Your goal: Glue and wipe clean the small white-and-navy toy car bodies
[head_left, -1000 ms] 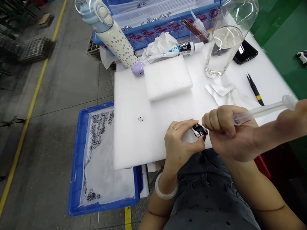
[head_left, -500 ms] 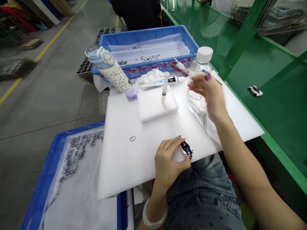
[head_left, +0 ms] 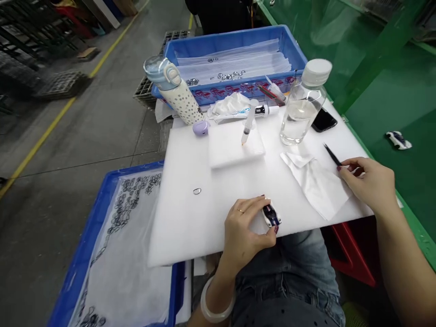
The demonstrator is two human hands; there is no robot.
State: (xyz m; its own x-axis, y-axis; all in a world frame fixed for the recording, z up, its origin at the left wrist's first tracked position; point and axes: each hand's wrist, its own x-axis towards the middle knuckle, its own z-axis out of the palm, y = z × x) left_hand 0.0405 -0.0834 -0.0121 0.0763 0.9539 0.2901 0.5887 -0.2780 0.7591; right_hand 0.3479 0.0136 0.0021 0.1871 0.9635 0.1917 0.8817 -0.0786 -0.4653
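Note:
My left hand [head_left: 247, 227] pinches a small white and dark-blue toy car [head_left: 271, 214] by its two ends at the front edge of the white foam board [head_left: 180, 227]. Over on the right, my right hand [head_left: 369, 181] has its fingers closed on the end of black tweezers [head_left: 332, 154], whose tips point away to the left. Beside that hand lies a crumpled white cloth [head_left: 316, 181]. A small dark-rimmed oval ring [head_left: 197, 191] rests on the board to the left of the car. Farther back, a syringe [head_left: 250, 122] stands tilted in a white foam block [head_left: 235, 156].
A clear bottle [head_left: 299, 113], a black phone [head_left: 324, 120], a purple case [head_left: 200, 128] and a dotted flask [head_left: 182, 100] stand or lie toward the back. Blue trays [head_left: 102, 195] with ring-like parts are left and behind. Another toy car [head_left: 398, 140] sits on the green surface.
My right hand has moved from near the bottle down to the right and taken hold of the tweezers. My left hand still holds the toy car. The view has shifted right.

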